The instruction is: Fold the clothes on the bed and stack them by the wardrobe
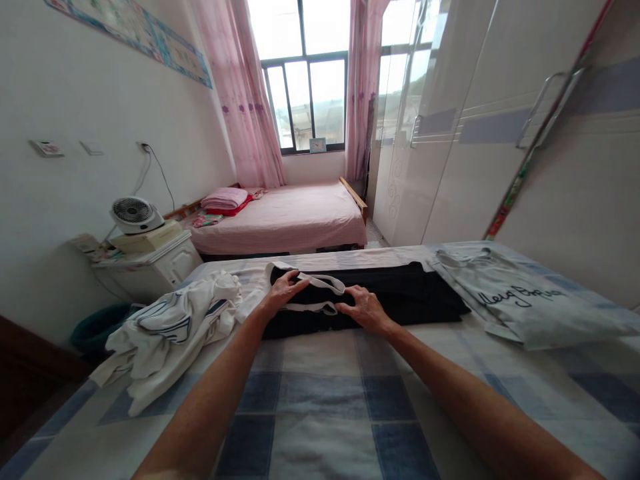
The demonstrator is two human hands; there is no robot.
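The black garment point(395, 287) lies folded on the checked bed point(320, 400), long axis running left to right, white band point(336, 286) toward its left half. The cloth is dark and matte; the band is soft and looped. Grip: left hand point(284, 292) and right hand point(367, 310) pinch the band, fingertips partly hidden. Left of the garment: a crumpled white top point(170, 327). The inner folds are indistinct.

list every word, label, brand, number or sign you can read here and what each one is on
None can be quoted with certainty.
Pale grey cloth garment laid on the bed: dark cursive lettering, too unclear to read.
Long blue-edged strip poster: too blurred to read.
Small light-blue rectangular frame at the window: too small to read.
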